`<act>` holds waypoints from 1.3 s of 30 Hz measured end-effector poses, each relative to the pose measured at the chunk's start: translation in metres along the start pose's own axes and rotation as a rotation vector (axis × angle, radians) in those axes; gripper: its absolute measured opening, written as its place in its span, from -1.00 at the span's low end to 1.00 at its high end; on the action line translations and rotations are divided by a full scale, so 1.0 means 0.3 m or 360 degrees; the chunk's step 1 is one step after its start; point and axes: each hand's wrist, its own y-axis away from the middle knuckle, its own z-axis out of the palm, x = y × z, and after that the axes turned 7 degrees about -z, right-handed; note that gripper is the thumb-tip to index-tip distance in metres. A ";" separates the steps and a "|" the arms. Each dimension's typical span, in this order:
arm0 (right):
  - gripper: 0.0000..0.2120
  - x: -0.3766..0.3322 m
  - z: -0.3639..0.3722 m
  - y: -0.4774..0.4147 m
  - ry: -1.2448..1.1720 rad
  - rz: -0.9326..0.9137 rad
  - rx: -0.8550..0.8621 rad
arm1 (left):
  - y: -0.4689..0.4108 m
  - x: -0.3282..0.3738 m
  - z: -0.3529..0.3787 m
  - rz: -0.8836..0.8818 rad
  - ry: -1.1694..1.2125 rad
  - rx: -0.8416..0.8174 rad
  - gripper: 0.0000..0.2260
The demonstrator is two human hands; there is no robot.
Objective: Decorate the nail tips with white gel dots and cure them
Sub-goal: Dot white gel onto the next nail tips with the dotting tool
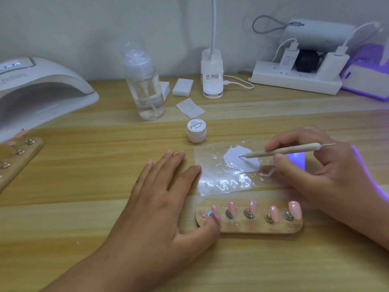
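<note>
Here, far to the left of both hands, a big white dome-shaped nail lamp (37,89) sits on the light wooden table (84,186). A clear plastic pump bottle (145,85) stands well behind the left hand (160,199). A small round white jar (196,131) with its lid on sits just past that hand's fingertips. The left hand lies flat with straight fingers and holds nothing. Its thumb touches the left end of a long flat wooden holder (248,227). Five shiny pink nail tips (273,213) stand in a row on that holder, just in front of the right hand's pinch. Between the two hands lies a clear plastic sheet (223,184) with a smear of white gel (237,161) on it. The right hand (320,171) pinches a thin pale dotting tool (282,151) between its thumb and curled fingers. The tool's metal point, left of the pinch, touches the white gel. Far behind this hand, to the right, sits a purple-lit white machine (366,76).
</note>
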 end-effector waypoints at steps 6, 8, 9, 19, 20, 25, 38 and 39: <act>-0.83 -0.003 0.001 -0.002 -0.0045 -0.0033 -0.0032 | -0.001 0.001 -0.001 -0.0002 -0.0015 -0.0005 -0.30; -0.82 -0.001 0.001 0.000 -0.0046 -0.0067 -0.0049 | -0.002 0.001 -0.002 -0.0008 0.0003 -0.0009 -0.29; -0.82 0.001 0.001 0.000 -0.0048 -0.0080 -0.0053 | -0.002 0.000 -0.001 -0.0007 0.0001 -0.0010 -0.29; -0.71 0.018 0.002 -0.004 -0.0023 -0.0276 -0.0097 | -0.001 -0.003 0.002 0.0007 -0.0003 -0.0009 -0.30; -0.72 0.019 0.003 -0.004 -0.0020 -0.0279 -0.0094 | -0.001 -0.002 0.002 0.0009 -0.0014 -0.0006 -0.30; -0.76 0.021 0.003 -0.008 0.0013 -0.0319 -0.0089 | -0.001 0.001 0.000 0.0002 0.0014 -0.0006 -0.31; -0.71 0.033 0.004 -0.003 -0.0032 -0.0351 -0.0075 | 0.000 -0.002 0.000 0.0002 -0.0014 -0.0006 -0.31; -0.71 0.033 0.005 -0.003 -0.0041 -0.0353 -0.0076 | -0.001 -0.002 0.000 0.0001 -0.0015 -0.0004 -0.30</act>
